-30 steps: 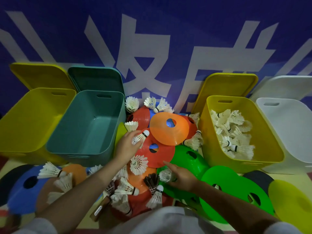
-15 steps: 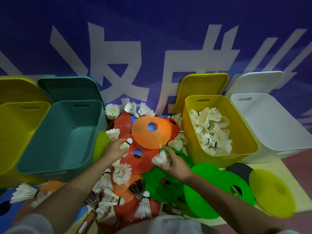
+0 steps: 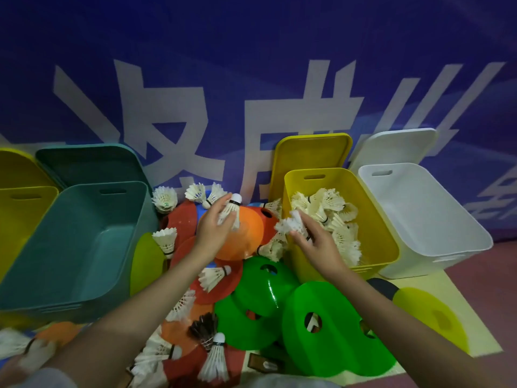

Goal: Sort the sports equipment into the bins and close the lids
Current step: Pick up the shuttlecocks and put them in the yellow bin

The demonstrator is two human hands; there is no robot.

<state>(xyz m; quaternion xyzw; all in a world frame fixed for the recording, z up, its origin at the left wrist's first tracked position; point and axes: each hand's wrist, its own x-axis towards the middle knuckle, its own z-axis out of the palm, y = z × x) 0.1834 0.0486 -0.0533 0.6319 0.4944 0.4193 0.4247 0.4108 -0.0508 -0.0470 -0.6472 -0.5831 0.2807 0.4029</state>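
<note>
- The left hand [image 3: 214, 225] has its grip clamped on one white shuttlecock [image 3: 230, 212], cork end up, held above the orange cone [image 3: 240, 236].
- The right hand [image 3: 313, 239] has its grip pinched on another shuttlecock [image 3: 291, 226], feathers blurred, just over the near-left rim of the yellow bin [image 3: 377, 242] that already holds a heap of shuttlecocks.
- Risk, as I judge it: the right grip sits right at the rim, so a release here could drop the shuttlecock outside, onto the green cones [image 3: 321, 326] below the wrist.
- Risk: the left grip is well left of that bin; a toss across could bounce off the bin wall or land in the pile.
- Risk: squeezing the feathers hard could bend them; both grips close on the skirt, not the cork.
- Risk: a forearm sweeping back could drag loose shuttlecocks lying under it.
- Count: four bins in view, all with lids open behind them: a yellow one partly out of frame far left of the left grip, the teal bin [image 3: 78, 247] beside it, the filled yellow bin, and the white bin [image 3: 419, 219] right of the right grip. Teal and white look bare inside.
- Count: two shuttlecocks in hand; roughly a dozen loose on the floor, one of them dark-feathered [image 3: 205, 330]; the binned heap is too tangled to count.
- Cones overlap too much for an exact count.
</note>
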